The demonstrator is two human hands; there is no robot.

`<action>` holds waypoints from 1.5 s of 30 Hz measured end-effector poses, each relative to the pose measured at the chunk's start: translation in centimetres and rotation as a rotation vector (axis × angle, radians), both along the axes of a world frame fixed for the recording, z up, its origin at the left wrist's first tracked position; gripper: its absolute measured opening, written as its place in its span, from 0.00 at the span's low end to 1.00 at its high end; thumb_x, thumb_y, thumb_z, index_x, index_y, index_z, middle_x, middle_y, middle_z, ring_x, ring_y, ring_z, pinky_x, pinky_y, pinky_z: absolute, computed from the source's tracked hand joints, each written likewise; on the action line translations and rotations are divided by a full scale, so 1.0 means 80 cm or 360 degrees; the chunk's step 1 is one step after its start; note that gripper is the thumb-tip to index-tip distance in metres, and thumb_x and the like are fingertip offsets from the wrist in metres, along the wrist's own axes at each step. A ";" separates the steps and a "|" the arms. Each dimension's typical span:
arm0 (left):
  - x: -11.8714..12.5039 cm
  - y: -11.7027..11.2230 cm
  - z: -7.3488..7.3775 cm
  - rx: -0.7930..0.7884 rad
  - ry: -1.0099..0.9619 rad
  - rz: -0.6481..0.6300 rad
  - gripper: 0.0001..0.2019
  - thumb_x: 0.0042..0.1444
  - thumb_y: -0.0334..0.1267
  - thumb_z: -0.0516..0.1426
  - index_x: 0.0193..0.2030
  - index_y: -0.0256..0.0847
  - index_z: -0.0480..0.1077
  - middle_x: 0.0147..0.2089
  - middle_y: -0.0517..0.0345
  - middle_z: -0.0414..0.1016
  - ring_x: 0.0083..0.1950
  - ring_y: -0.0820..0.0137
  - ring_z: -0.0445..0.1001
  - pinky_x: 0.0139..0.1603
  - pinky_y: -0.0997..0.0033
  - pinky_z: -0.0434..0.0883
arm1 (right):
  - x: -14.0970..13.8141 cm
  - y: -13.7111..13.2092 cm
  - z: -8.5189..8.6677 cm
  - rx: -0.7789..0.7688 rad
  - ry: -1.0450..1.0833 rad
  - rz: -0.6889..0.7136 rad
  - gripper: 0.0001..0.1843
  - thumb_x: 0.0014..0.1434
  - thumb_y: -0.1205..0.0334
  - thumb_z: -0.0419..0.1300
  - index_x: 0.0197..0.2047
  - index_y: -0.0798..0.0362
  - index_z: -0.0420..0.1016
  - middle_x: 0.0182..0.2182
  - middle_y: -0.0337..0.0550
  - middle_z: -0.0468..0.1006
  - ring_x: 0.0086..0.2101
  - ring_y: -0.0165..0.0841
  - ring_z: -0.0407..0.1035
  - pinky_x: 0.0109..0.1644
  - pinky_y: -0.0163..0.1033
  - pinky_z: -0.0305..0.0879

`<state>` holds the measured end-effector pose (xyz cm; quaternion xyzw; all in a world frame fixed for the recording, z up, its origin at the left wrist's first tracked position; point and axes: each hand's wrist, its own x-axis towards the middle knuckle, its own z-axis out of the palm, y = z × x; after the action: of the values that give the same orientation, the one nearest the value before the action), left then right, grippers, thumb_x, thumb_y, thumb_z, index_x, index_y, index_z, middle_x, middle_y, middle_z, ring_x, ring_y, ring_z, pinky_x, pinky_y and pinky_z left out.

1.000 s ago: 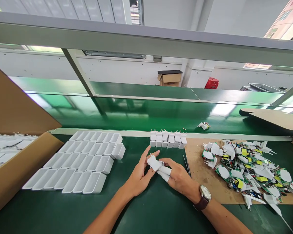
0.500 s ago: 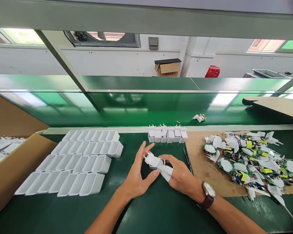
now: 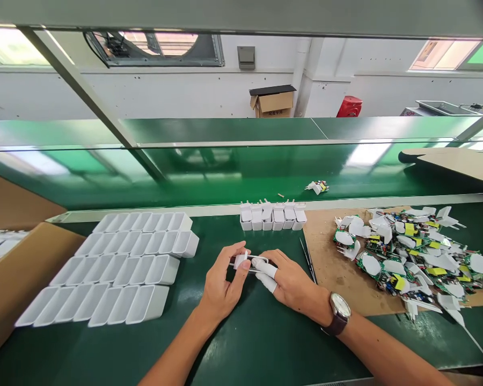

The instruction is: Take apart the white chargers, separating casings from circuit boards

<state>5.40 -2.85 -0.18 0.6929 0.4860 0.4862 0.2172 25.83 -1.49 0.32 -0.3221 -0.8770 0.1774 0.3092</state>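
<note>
My left hand pinches one end of a small white charger housing between thumb and fingers. My right hand, with white finger covers on its fingertips, grips the other end of the same housing. Both hands meet over the green bench top, and the fingers hide much of the piece. Just behind stands a row of white housings with plug ends fitted in them. To the left lie several rows of open white housings.
A heap of circuit boards with white parts covers a cardboard sheet on the right. Tweezers lie by its edge. A cardboard box of white pieces stands far left. One loose board sits on the green surface beyond the ledge.
My left hand's open fingers have closed on the housing's plug end. The housing has turned and sits between both hands. The camera view has shifted slightly.
</note>
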 end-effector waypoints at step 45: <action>-0.004 0.002 0.002 0.0031 -0.0015 -0.0074 0.17 0.69 0.38 0.55 0.63 0.43 0.66 0.48 0.52 0.80 0.47 0.66 0.81 0.49 0.64 0.79 | -0.001 -0.001 -0.002 -0.0087 0.0152 -0.0088 0.19 0.68 0.64 0.58 0.61 0.47 0.65 0.51 0.51 0.75 0.44 0.39 0.76 0.46 0.46 0.78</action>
<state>5.04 -2.72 -0.03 0.7039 0.4640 0.4889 0.2242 25.75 -1.54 0.15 -0.3456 -0.8469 0.2079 0.3465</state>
